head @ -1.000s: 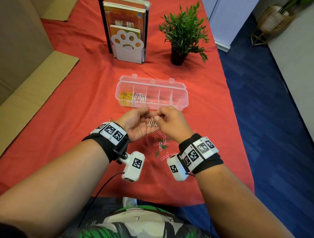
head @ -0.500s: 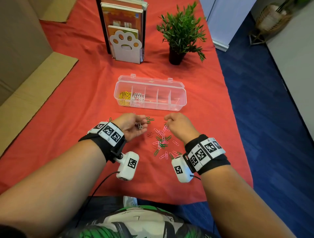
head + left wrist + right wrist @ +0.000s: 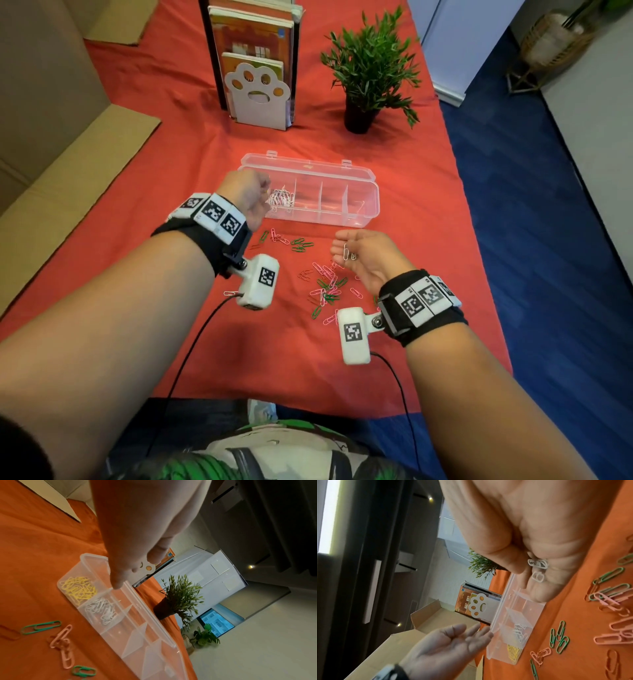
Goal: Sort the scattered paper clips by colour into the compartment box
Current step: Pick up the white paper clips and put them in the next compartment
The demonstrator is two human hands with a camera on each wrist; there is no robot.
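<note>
The table, under a red cloth, carries a flattened cardboard sheet along its left edge. At the far end stand a book rack with a white paw-shaped bookend and, to its right, a potted plant. None of these stands between the hands and the work.

The clear compartment box lies open across the middle of the cloth, its lid folded back on the far side. Its leftmost compartment holds yellow clips; the next holds white clips. The compartments to the right look empty of clips.

Scattered clips, pink and green with some red, lie on the cloth just in front of the box, between the two wrists.

The left hand hangs over the left end of the box, above the yellow and white compartments. In the right wrist view its fingers are extended and relaxed, palm showing, holding nothing.

The right hand is raised above the scattered clips, near the front wall of the box, palm turned upward. Its fingers are loosely curled, cradling a few white paper clips against the palm.
</note>
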